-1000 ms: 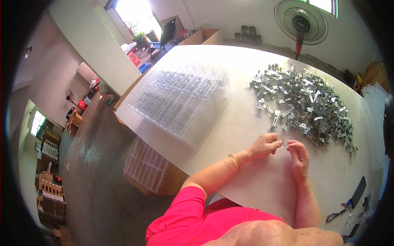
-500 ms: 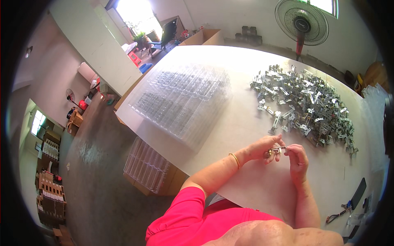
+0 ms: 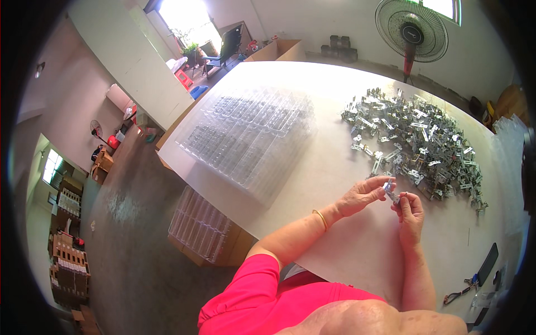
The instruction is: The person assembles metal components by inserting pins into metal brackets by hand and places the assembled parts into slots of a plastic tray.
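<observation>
Between my two hands is a small silvery metal bracket (image 3: 391,193), tilted above the white table (image 3: 340,245). The fingers of my left hand (image 3: 365,195) pinch its upper end. My right hand (image 3: 411,215) grips the lower end between thumb and fingers. Just beyond my hands spreads a large loose pile of similar metal brackets (image 3: 424,145), some with brass-coloured parts. To the left on the table stands a stack of clear plastic trays (image 3: 245,139); their exact contents cannot be made out.
Keys (image 3: 473,279) and a black phone-like slab (image 3: 488,263) lie at the right edge. A carton with more clear trays (image 3: 198,229) stands below the table's left edge. A standing fan (image 3: 411,34) is behind the table, and clear plastic bags (image 3: 511,145) are at the far right.
The bracket has turned from lying roughly level to a slanted position. My left hand has moved slightly right and its fingers have shifted on the bracket; my right hand has changed its grip.
</observation>
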### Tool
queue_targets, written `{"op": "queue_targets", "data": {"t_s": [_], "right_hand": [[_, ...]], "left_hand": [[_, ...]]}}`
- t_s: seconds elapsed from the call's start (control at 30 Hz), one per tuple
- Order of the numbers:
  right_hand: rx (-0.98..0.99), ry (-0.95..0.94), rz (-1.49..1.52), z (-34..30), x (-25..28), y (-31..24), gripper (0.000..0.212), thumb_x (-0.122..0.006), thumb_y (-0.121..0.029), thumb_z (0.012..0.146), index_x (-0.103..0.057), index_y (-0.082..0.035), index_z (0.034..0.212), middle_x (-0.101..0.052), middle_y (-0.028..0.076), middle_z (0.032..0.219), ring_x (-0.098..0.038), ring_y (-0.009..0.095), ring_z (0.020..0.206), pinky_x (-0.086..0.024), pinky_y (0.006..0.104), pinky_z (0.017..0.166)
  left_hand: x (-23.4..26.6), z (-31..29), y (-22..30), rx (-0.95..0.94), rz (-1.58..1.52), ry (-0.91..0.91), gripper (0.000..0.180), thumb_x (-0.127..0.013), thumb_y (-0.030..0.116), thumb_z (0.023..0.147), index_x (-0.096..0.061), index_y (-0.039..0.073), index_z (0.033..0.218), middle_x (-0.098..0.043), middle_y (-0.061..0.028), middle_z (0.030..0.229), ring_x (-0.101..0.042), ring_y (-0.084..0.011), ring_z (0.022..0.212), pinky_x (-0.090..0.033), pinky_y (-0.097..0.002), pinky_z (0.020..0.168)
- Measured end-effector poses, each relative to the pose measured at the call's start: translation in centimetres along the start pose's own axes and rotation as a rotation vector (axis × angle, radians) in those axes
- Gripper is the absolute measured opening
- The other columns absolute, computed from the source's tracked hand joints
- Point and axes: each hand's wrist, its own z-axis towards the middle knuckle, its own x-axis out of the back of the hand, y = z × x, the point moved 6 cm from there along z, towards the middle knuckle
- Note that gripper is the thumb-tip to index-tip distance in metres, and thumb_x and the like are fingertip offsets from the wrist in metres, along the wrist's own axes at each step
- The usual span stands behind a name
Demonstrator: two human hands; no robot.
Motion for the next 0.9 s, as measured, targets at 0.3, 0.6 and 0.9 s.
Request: {"op": "queue_targets", "data": {"t_s": [0.3, 0.6, 0.9], "right_hand": [[0.265, -0.055, -0.166, -0.5, -1.7, -0.2, 0.013, -0.059, -0.014, 0.1, -0.062, -0.005, 0.108, -0.064, 0.002, 0.094, -0.061, 0.01, 0.084, -0.051, 0.026, 0.075], [0.129, -0.076, -0.308, -1.0, -2.5, -0.2, 0.013, -0.058, -0.015, 0.101, -0.064, -0.009, 0.111, -0.055, -0.005, 0.075, -0.047, 0.002, 0.061, -0.038, 0.0174, 0.051], [0.126, -0.064, -0.385, -2.1, -2.6, -0.8, 0.011, -0.059, -0.015, 0.1, -0.065, -0.008, 0.107, -0.053, -0.007, 0.072, -0.045, 0.001, 0.058, -0.037, 0.017, 0.05]], "left_hand": [[0.4, 0.1, 0.5, -0.076, -0.076, 0.107, 0.03, -0.052, 0.026, 0.104, -0.05, 0.006, 0.126, -0.064, -0.0085, 0.119, -0.059, -0.014, 0.114, -0.046, -0.0303, 0.096], [0.0, -0.1, 0.1, 0.073, 0.423, 0.243, 0.019, -0.059, 0.017, 0.1, -0.053, 0.003, 0.111, -0.054, 0.0021, 0.075, -0.049, -0.0054, 0.065, -0.043, -0.0221, 0.057], [-0.7, -1.1, 0.7, -0.078, 0.713, 0.267, 0.021, -0.064, 0.016, 0.096, -0.054, 0.001, 0.106, -0.05, 0.0027, 0.072, -0.041, -0.0042, 0.064, -0.037, -0.0237, 0.055]]}}
